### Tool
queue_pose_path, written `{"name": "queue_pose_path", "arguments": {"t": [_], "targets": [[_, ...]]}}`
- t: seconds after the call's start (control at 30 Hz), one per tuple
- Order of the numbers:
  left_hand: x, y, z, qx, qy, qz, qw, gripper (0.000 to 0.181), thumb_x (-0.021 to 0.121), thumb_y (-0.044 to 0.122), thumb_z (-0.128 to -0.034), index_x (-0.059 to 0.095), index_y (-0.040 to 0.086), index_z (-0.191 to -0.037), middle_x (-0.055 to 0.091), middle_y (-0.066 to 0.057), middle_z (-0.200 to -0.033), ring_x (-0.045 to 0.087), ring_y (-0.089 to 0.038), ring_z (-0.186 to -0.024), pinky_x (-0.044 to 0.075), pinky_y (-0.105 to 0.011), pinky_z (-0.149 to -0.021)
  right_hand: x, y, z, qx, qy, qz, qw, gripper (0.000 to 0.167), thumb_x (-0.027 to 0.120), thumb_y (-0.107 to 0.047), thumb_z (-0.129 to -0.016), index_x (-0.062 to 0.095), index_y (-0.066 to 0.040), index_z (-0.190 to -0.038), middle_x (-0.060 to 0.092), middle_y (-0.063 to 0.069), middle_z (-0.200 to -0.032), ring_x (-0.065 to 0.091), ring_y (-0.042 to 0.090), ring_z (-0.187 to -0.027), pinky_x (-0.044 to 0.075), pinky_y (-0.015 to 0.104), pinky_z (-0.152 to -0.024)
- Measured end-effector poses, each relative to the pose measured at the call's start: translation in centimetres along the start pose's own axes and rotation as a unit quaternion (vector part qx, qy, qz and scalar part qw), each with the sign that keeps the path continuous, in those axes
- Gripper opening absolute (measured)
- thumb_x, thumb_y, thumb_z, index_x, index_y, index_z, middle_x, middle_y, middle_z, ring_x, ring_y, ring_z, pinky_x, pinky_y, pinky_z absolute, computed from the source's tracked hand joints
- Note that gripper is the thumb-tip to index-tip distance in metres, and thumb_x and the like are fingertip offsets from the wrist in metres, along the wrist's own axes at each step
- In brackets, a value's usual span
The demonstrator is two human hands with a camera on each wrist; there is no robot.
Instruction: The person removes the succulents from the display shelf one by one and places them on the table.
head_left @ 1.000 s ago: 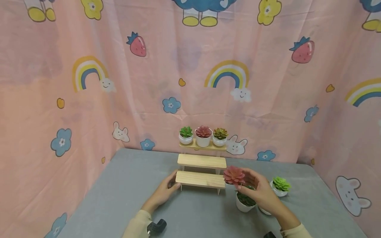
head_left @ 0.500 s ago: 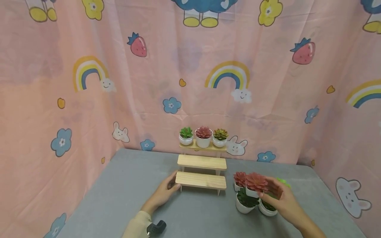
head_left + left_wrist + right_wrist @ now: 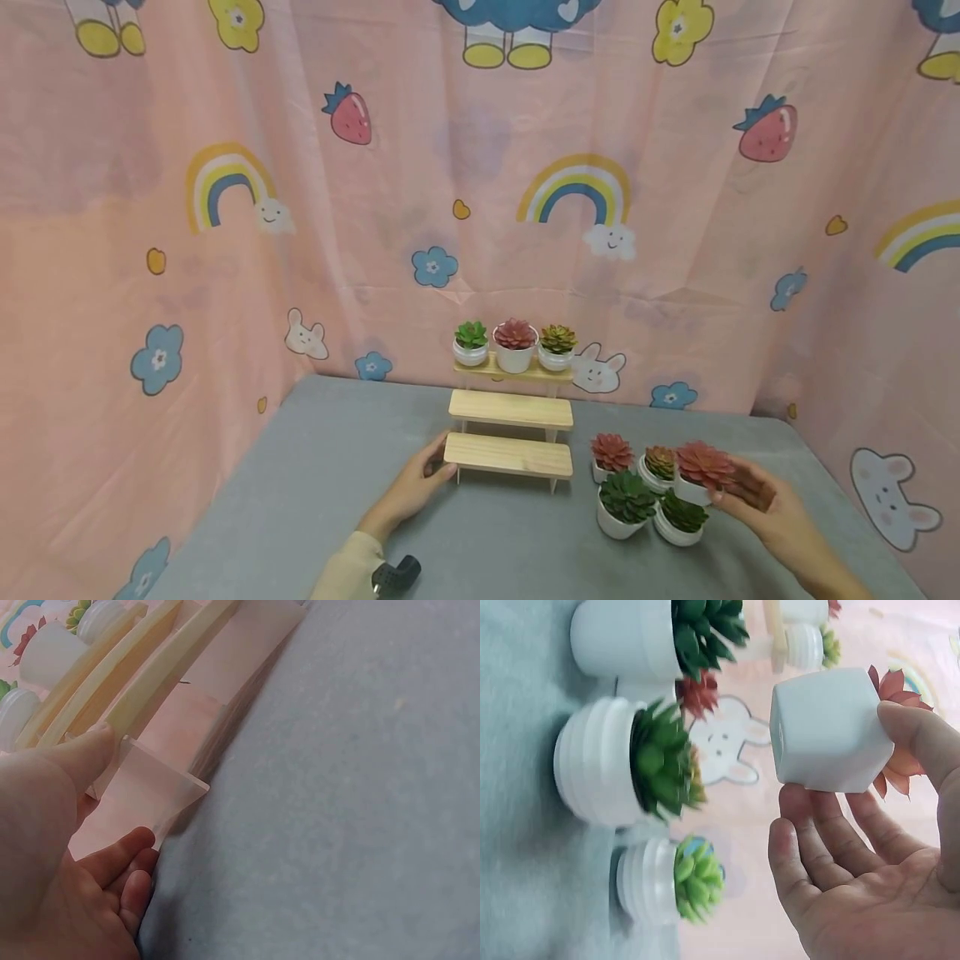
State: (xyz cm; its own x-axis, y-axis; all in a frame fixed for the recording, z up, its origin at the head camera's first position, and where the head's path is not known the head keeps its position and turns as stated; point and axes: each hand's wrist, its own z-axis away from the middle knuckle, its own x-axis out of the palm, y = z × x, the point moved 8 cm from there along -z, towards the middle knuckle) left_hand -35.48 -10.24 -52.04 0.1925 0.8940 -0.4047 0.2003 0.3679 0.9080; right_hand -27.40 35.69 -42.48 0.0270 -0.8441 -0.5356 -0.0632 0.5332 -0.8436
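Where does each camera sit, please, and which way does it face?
Head: on the head, facing forward and down at the table and stand; left grip, right grip and forearms show.
Left wrist: on that wrist, facing the stand's end; left grip shows.
Right wrist: on that wrist, facing the held white pot; right grip shows.
Head and left wrist share the stand.

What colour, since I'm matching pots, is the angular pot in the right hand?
The angular pot is white, clearest in the right wrist view.

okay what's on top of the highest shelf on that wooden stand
The highest shelf bears a green succulent, a red succulent and a yellowish succulent, left to right, all in white pots. Directly under the pots, its surface is covered and can't be seen.
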Motion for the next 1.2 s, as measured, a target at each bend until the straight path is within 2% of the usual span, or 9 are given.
{"name": "queue_pose_path", "arguments": {"t": [0.2, 0.4, 0.53, 0.63, 0.8, 0.87, 1.07, 1.1, 1.2], "targets": [[0.0, -0.1, 0.0, 0.001, 0.003, -0.004, 1.0000, 0.068, 0.059, 0.038, -0.1020, 0.033, 0.011, -0.159, 0.052, -0.021, -0.149, 0.045, -0.041, -0.140, 0.037, -0.066, -0.109, -1.7, 1.5, 0.1, 0.016, 0.012, 0.008, 0.9998, 0.062, 0.061, -0.020, -0.103, 0.031, 0.010, -0.149, 0.052, -0.043, -0.104, 0.056, -0.018, -0.096, 0.055, 0.017, -0.077], [0.0, -0.2, 0.0, 0.001, 0.005, -0.004, 1.0000, 0.069, 0.058, 0.039, -0.1021, 0.032, 0.010, -0.159, 0.051, -0.021, -0.149, 0.045, -0.043, -0.140, 0.036, -0.066, -0.109, -3.6, 3.3, 0.2, 0.032, 0.002, -0.011, 0.9994, 0.047, 0.060, -0.018, -0.103, 0.039, -0.006, -0.144, 0.053, -0.042, -0.104, 0.057, -0.018, -0.095, 0.055, 0.017, -0.078], [0.0, -0.1, 0.2, -0.001, 0.005, -0.005, 1.0000, 0.069, 0.059, 0.039, -0.1020, 0.032, 0.010, -0.159, 0.051, -0.021, -0.149, 0.045, -0.042, -0.139, 0.036, -0.066, -0.109, -4.2, 4.8, 0.2, 0.064, -0.025, -0.021, 0.9974, 0.060, 0.057, -0.024, -0.105, 0.029, 0.001, -0.151, 0.047, -0.045, -0.104, 0.053, -0.021, -0.095, 0.054, 0.017, -0.079], [0.0, -0.1, 0.3, -0.001, 0.004, -0.002, 1.0000, 0.069, 0.059, 0.038, -0.1018, 0.032, 0.010, -0.159, 0.051, -0.022, -0.149, 0.045, -0.043, -0.139, 0.037, -0.066, -0.110, -4.4, 5.8, 0.3, 0.074, -0.041, -0.002, 0.9964, 0.067, 0.058, -0.024, -0.104, 0.024, 0.011, -0.152, 0.056, -0.031, -0.114, 0.054, -0.020, -0.096, 0.056, 0.020, -0.081], [0.2, -0.2, 0.4, -0.002, 0.001, 0.003, 1.0000, 0.070, 0.060, 0.038, -0.1016, 0.031, 0.009, -0.159, 0.050, -0.022, -0.150, 0.045, -0.043, -0.141, 0.036, -0.066, -0.110, -4.4, 7.5, 0.5, 0.093, -0.051, 0.032, 0.9939, 0.075, 0.058, -0.025, -0.104, 0.019, 0.019, -0.150, 0.059, 0.019, -0.136, 0.053, -0.020, -0.093, 0.057, 0.023, -0.082], [0.3, -0.3, 0.4, -0.005, 0.000, 0.000, 1.0000, 0.071, 0.060, 0.038, -0.1015, 0.031, 0.009, -0.159, 0.050, -0.022, -0.151, 0.044, -0.043, -0.141, 0.036, -0.066, -0.110, -4.3, 8.3, 0.5, 0.099, -0.052, 0.032, 0.9932, 0.076, 0.058, -0.025, -0.104, 0.018, 0.020, -0.150, 0.059, 0.017, -0.135, 0.052, -0.021, -0.093, 0.056, 0.022, -0.082], [0.4, -0.2, 0.4, -0.012, 0.001, 0.003, 0.9999, 0.070, 0.060, 0.040, -0.1013, 0.032, 0.012, -0.160, 0.049, -0.021, -0.152, 0.042, -0.043, -0.143, 0.035, -0.065, -0.111, -3.9, 10.1, 0.4, 0.122, -0.077, 0.022, 0.9893, 0.078, 0.053, -0.030, -0.106, 0.013, 0.019, -0.152, 0.048, 0.032, -0.145, 0.047, -0.024, -0.093, 0.055, 0.021, -0.083], [0.3, -0.1, 0.4, -0.011, 0.003, 0.005, 0.9999, 0.070, 0.060, 0.040, -0.1012, 0.032, 0.013, -0.159, 0.049, -0.020, -0.152, 0.043, -0.042, -0.143, 0.035, -0.065, -0.111, -3.8, 10.4, 0.3, 0.126, -0.080, 0.009, 0.9887, 0.075, 0.053, -0.030, -0.106, 0.017, 0.015, -0.154, 0.050, 0.028, -0.146, 0.047, -0.024, -0.093, 0.054, 0.021, -0.083], [0.1, 0.1, 0.3, -0.007, 0.007, 0.007, 0.9999, 0.068, 0.060, 0.037, -0.1013, 0.033, 0.013, -0.159, 0.050, -0.021, -0.151, 0.043, -0.043, -0.142, 0.035, -0.065, -0.111, -3.2, 10.9, 0.2, 0.096, -0.103, -0.050, 0.9887, 0.047, 0.052, -0.022, -0.107, 0.038, -0.019, -0.152, 0.065, -0.008, -0.133, 0.052, -0.022, -0.097, 0.055, 0.019, -0.083]]}}
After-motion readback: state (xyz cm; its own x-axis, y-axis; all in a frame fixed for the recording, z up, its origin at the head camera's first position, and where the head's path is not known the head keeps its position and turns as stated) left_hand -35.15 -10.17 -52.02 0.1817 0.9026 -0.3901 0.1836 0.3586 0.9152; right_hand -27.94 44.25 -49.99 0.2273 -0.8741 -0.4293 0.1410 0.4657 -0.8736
